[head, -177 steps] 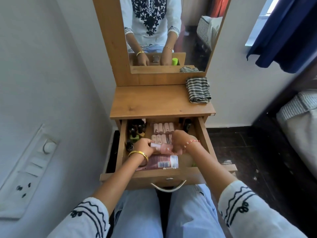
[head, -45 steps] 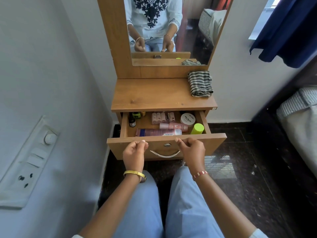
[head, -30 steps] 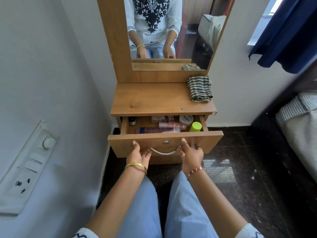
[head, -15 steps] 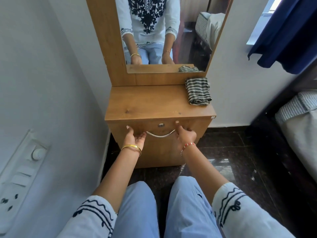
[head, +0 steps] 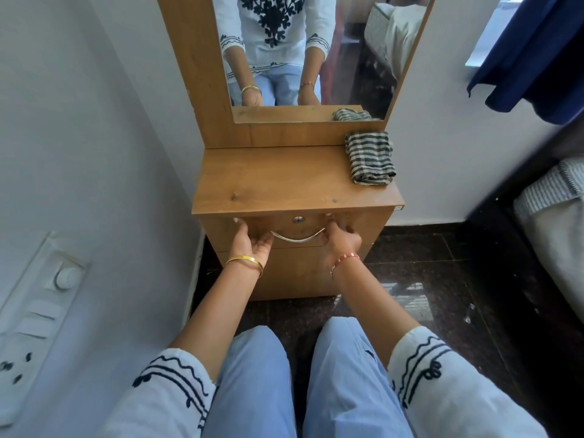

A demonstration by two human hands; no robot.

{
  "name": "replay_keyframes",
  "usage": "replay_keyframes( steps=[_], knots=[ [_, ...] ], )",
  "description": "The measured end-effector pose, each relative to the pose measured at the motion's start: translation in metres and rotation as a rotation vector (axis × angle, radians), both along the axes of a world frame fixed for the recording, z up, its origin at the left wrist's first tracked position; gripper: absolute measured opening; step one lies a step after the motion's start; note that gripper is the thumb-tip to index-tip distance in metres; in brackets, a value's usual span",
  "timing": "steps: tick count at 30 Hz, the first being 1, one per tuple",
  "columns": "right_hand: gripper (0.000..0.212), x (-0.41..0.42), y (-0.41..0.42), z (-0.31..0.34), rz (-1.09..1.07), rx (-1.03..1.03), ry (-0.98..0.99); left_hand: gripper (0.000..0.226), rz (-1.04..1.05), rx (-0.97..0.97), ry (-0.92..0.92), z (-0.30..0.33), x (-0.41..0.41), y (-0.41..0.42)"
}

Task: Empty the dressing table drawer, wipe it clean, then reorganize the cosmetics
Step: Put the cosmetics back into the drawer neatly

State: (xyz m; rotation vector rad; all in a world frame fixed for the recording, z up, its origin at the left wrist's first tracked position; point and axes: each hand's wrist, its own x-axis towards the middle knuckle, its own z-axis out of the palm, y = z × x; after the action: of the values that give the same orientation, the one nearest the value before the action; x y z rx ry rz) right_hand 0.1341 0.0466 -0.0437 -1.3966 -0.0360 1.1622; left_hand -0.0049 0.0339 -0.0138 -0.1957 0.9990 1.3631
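The wooden dressing table's drawer [head: 363, 226] is shut flush with the cabinet front, so the cosmetics inside are hidden. Its curved metal handle [head: 297, 238] sits below a small round lock [head: 298, 219]. My left hand [head: 251, 240] rests flat against the drawer front to the left of the handle, fingers spread, holding nothing. My right hand [head: 341, 238] presses the front just right of the handle, fingers extended, also holding nothing. A folded striped cloth [head: 369, 158] lies on the back right corner of the tabletop [head: 278, 181].
A mirror [head: 316, 52] rises behind the tabletop. A white wall with a switch panel [head: 38, 314] is close on the left. Dark tiled floor [head: 442, 279] lies to the right, with a bed [head: 556, 222] at the right edge and a blue curtain [head: 537, 52] above.
The drawer, open with cosmetics arranged inside, has been pushed fully shut by both hands. The hands stay pressed on its front.
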Motion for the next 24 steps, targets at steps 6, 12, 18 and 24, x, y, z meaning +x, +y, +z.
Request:
replay_keyframes(
  steps=[6,12,18,24],
  knots=[
    [0.016,-0.005,-0.023,0.004,0.223,-0.094,-0.010,0.054,-0.138,0.017,0.213,-0.001,0.005,-0.019],
    [0.020,-0.012,-0.034,0.022,0.212,-0.024,-0.514,0.027,-0.114,0.055,0.875,0.004,0.004,-0.029],
    [0.011,-0.011,-0.035,0.038,0.392,0.319,-1.074,0.019,-0.110,0.366,1.493,0.010,0.000,-0.037],
    [0.020,-0.004,-0.030,0.036,0.515,0.440,-1.800,0.034,-0.378,0.550,1.911,0.014,-0.008,-0.026]
  ],
)
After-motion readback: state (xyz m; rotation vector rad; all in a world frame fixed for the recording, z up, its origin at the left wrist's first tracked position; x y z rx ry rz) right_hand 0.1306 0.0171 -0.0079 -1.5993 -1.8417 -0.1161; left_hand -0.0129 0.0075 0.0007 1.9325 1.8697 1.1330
